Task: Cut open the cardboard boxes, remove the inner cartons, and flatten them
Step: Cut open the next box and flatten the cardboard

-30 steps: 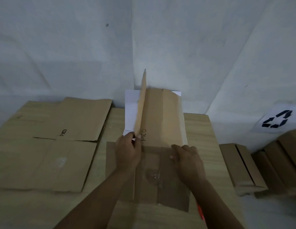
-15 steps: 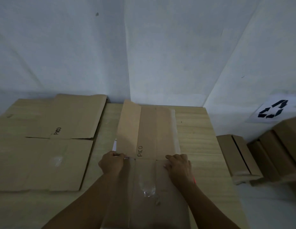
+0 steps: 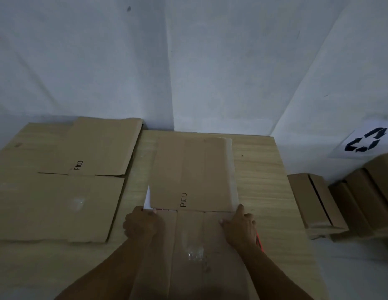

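Nearest the camera, both forearms reached fwd over a flattened cardboard box (image 3: 195, 213) lying in the middle of the wooden table (image 3: 266, 180).

The near half of the box ran under the arms toward the bottom edge, w/ a crinkled patch of clear tape (image 3: 194, 253) on its centre panel and lengthwise creases either side.

Left hand (image 3: 141, 224) sat at the box's left edge by the cross fold, fingers curled down tight; it touched the cardboard there, but whether it pinched the edge or a white sheet I couldn't tell.

Right hand (image 3: 240, 226) rested on the right side at the same fold line, fingers bent w/ tips pressing the cardboard and thumb pointing up along the right edge. A thin red object (image 3: 259, 241) showed just beside the right wrist; too little visible to ID.

Past the hands, the far half lay flat, plain brown, "PICO" printed sideways near the fold, a pale strip along its right edge. A sliver of white sheet (image 3: 148, 198) stuck out at its left edge.

Left of it, apart by a strip of bare table, lay a second flattened box (image 3: 58, 191), also marked "PICO".

Off the table to the right stood several unopened boxes (image 3: 314, 202), and behind them a recycling sign (image 3: 365, 142) on the white wall.
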`<state>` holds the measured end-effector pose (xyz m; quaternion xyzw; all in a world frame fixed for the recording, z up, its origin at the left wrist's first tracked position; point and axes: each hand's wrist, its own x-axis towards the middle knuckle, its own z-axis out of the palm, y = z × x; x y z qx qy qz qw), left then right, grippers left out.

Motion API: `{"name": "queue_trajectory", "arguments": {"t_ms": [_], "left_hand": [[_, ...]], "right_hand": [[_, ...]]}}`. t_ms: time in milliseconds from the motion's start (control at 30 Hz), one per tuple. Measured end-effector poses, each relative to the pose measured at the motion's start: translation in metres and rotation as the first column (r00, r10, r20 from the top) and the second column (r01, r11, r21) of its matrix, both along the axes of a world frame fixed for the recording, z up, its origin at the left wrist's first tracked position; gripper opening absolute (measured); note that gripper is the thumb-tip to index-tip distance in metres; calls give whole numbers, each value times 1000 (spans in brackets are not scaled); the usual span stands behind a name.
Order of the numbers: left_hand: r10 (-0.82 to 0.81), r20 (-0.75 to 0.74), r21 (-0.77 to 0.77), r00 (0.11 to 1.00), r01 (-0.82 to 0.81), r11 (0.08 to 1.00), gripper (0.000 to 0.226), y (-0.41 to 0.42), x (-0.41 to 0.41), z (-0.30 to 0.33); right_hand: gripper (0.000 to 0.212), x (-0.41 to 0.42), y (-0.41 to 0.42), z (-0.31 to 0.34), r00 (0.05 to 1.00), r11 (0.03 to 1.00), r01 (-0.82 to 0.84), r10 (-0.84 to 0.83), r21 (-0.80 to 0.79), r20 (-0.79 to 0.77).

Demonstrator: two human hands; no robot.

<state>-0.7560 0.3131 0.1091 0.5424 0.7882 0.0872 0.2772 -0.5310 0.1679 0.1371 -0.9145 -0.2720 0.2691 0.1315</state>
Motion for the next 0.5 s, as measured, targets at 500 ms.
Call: {"name": "queue_trajectory", "arguments": {"t_ms": [500], "left_hand": [[-91,271,328,958,-3,945,31,-46,-47,51]], "right_hand": [[62,-34,-30,9,994,835,-108,77,540,81]]}}
